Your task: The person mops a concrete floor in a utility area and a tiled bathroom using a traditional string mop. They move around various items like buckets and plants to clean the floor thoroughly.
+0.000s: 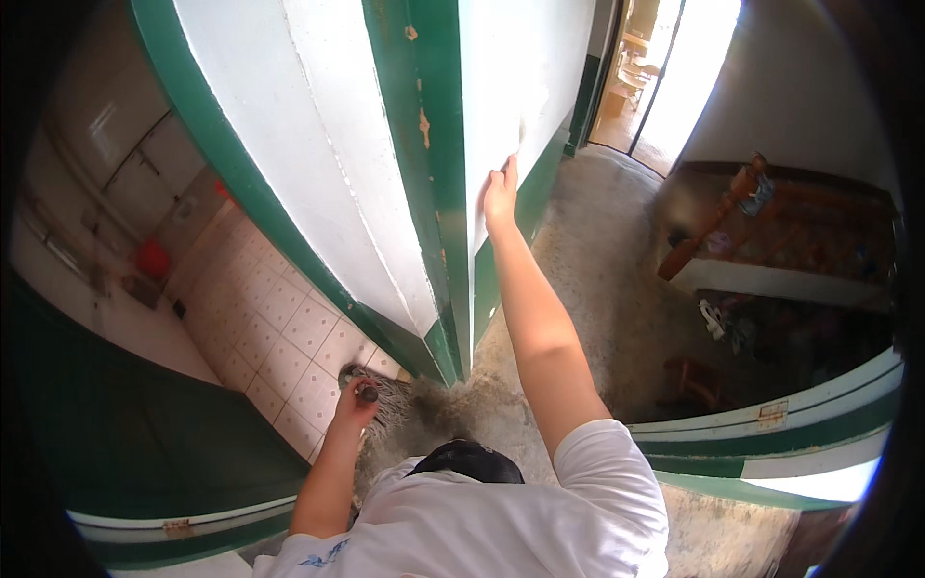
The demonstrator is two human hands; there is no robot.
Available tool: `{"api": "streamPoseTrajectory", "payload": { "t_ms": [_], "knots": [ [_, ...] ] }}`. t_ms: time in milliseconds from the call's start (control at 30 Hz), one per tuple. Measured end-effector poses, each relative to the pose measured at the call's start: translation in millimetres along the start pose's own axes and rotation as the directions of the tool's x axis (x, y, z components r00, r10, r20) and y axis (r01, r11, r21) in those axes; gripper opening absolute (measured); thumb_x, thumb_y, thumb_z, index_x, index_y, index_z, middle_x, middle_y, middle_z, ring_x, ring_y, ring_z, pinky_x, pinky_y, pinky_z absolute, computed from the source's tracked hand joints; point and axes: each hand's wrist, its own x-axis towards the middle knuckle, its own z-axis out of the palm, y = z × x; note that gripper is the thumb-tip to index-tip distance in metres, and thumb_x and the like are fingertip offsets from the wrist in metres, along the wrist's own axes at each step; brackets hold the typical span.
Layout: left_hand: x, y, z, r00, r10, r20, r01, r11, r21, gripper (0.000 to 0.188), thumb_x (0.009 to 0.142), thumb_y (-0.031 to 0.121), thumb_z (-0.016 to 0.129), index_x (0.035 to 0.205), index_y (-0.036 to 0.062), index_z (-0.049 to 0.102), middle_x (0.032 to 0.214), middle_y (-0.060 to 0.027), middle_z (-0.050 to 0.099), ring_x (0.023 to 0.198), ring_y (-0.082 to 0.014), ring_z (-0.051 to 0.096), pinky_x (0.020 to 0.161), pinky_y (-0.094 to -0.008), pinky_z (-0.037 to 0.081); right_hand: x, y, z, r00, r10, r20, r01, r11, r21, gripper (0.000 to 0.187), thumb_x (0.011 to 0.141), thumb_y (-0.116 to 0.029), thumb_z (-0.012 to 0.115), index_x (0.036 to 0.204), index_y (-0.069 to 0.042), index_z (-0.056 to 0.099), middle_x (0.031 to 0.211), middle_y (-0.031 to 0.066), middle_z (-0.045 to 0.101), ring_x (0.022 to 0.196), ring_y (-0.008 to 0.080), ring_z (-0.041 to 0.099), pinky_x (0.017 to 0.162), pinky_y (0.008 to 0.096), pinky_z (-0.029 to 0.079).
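My left hand [353, 403] is low at the doorway, closed around the top of a broom handle [367, 393]. The broom's bristles [393, 405] spread on the floor just beyond it, at the foot of the green door frame [424, 183]. My right arm reaches up and forward; my right hand [500, 193] presses flat against the white wall [525, 67] to the right of the frame, fingers together and holding nothing.
A white-tiled room [279, 328] with a red bucket [152, 258] opens on the left. A green-and-white door leaf [771, 443] stands at lower right. Wooden furniture [771, 231] and clutter sit at right on the concrete floor [597, 260]. A bright doorway [674, 77] lies beyond.
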Motion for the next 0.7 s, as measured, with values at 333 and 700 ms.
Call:
{"api": "streamPoseTrajectory", "payload": {
  "t_ms": [333,700],
  "knots": [
    [15.9,51.9,-9.5,0.983,0.12,0.139,-0.119,0.993,-0.013,0.01,0.084,0.013,0.059,0.076,0.0092,0.054,0.068,-0.0011,0.057,0.064,-0.0128,0.059,0.057,-0.0242,0.051,-19.8,-68.1,-42.2,0.995,0.097,0.01,-0.098,0.987,0.124,0.037,0.093,-0.015,0.039,0.124,0.001,0.05,0.117,0.0117,0.056,0.104,0.0226,0.054,0.088,0.0334,0.043],
    [0.2,75.8,2.8,0.995,0.061,0.084,-0.067,0.995,0.079,0.016,0.082,0.017,0.062,0.072,0.0099,0.052,0.065,-0.0042,0.053,0.06,-0.0164,0.057,0.052,-0.0283,0.052,16.4,-127.4,-35.5,0.962,-0.266,-0.056,0.237,0.923,-0.303,0.039,0.093,-0.017,0.038,0.125,0.005,0.045,0.131,0.0178,0.043,0.122,0.0267,0.04,0.101,0.0354,0.033]
  ]
}}
